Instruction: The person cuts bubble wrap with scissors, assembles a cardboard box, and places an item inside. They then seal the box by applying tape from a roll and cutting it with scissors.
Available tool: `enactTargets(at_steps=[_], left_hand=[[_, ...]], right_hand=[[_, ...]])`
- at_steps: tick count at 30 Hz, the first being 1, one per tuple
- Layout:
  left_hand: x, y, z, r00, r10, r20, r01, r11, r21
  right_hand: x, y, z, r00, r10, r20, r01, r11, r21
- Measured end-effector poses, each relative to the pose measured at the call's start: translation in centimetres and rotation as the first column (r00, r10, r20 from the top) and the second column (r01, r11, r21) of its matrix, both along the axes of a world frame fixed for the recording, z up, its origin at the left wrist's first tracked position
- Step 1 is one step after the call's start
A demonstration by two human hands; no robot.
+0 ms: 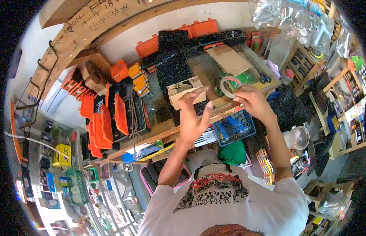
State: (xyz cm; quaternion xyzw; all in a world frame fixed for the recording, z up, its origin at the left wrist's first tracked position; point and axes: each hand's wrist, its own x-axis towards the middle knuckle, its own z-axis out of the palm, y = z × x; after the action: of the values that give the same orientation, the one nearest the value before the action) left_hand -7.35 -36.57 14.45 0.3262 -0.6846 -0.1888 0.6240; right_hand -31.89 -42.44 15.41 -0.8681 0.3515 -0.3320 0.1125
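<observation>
Tape roll (228, 85) raised, nothing yet stuck down.
Right hand (253, 103) grips it above the bench (159, 131); left hand (194, 117) beside it, fingers spread, empty.

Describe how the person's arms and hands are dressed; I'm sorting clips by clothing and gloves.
Both hands are bare: no gloves on the left hand or the right hand, and no watch or bracelet shows. The forearms are uncovered. Short white sleeves of a T-shirt end above the elbows. The white shirt has a red-and-black printed graphic with lettering on the chest.
</observation>
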Motion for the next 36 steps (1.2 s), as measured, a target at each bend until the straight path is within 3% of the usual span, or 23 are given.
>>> enactTargets(at_steps=[4,9,12,15,17,19,22,27,30,36], left_hand=[[2.0,1.8,1.0,0.997,-0.007,-0.071,0.021,0.98,0.196],[4.6,2.8,1.9,0.925,-0.196,-0.327,0.31,0.885,0.348],[6.2,2.9,1.4,0.885,-0.257,-0.389,0.409,0.829,0.382],[6.9,3.3,1.6,0.89,-0.26,-0.376,0.427,0.767,0.479],[7.3,3.1,1.4,0.863,-0.324,-0.387,0.486,0.741,0.463],[7.4,3.0,1.4,0.847,-0.344,-0.406,0.516,0.719,0.467],[7.5,2.6,1.7,0.823,-0.395,-0.408,0.56,0.686,0.465],[7.3,1.9,1.9,0.804,-0.417,-0.425,0.594,0.599,0.537],[7.1,1.4,2.1,0.807,-0.424,-0.411,0.59,0.585,0.556],[6.8,-0.2,3.5,0.9,-0.397,-0.179,0.419,0.676,0.607]], right_hand=[[0.1,-3.0,-1.8,0.988,-0.038,-0.15,0.041,0.999,0.02],[0.4,-4.6,-3.2,0.976,-0.013,-0.22,0.028,0.997,0.068],[0.2,-3.8,-2.8,0.988,-0.033,-0.148,0.051,0.991,0.123],[0.9,-2.0,-1.3,0.989,-0.125,-0.075,0.118,0.988,-0.095],[2.6,0.6,0.5,0.981,-0.091,0.173,0.062,0.985,0.162],[3.6,2.6,0.3,0.922,-0.102,0.374,-0.08,0.894,0.441],[6.3,5.2,0.8,0.739,-0.108,0.665,-0.314,0.818,0.482],[8.5,5.8,0.6,0.578,-0.103,0.809,-0.454,0.783,0.424],[9.1,5.4,0.9,0.54,-0.153,0.828,-0.431,0.795,0.428],[9.1,4.1,0.1,0.484,-0.339,0.807,-0.29,0.808,0.513]])
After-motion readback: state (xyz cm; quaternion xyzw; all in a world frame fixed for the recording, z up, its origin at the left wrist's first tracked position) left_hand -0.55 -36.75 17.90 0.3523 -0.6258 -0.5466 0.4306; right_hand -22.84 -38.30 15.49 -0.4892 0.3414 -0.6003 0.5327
